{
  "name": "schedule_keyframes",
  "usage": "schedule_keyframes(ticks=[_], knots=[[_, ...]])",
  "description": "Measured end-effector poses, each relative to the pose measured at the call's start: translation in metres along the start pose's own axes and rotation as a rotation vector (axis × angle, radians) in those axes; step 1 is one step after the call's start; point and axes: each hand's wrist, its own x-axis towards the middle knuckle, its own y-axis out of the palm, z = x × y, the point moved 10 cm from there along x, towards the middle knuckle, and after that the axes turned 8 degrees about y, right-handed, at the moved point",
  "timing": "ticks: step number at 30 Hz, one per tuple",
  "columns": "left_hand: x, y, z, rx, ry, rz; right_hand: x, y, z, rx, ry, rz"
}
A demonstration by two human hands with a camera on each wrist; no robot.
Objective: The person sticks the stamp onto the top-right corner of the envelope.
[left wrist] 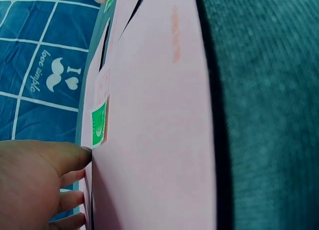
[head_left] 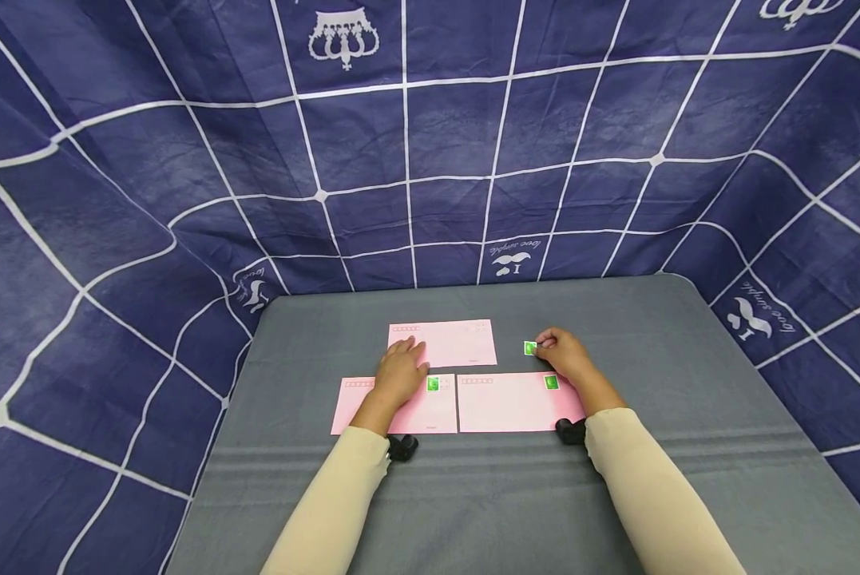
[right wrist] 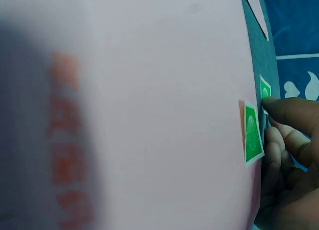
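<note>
Three pink envelopes lie on the grey table. My left hand (head_left: 399, 374) rests with fingers extended across the front-left envelope (head_left: 415, 414), its fingertips on the left end of the back envelope (head_left: 454, 345). That front-left envelope bears a green stamp (head_left: 433, 384), near the thumb in the left wrist view. My right hand (head_left: 568, 356) pinches a loose green stamp (right wrist: 265, 88) between thumb and curled fingers, to the right of the back envelope. Below that hand lies the front-right envelope (head_left: 509, 409), with a green stamp (right wrist: 252, 133) at its upper right corner.
The grey table (head_left: 473, 495) is bordered at the back and sides by a blue curtain (head_left: 444, 216) with white lines. Black wrist devices, such as the left one (head_left: 403, 448), sit over the table by both sleeves.
</note>
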Motion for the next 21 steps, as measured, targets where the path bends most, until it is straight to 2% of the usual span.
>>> schedule_keyframes(ticks=[6,14,21], knots=[[0.0008,-0.0014,-0.0008,0.028,0.019,-0.007,0.0019,0.0,-0.002,0.051,0.014,0.005],[0.0013,-0.0015,-0.0017,0.03,0.011,-0.003,0.002,-0.0045,-0.0042,0.07,0.024,-0.031],[0.0011,-0.0007,-0.0017,0.039,0.001,0.01,-0.0006,-0.0047,-0.0088,0.159,0.062,0.003]])
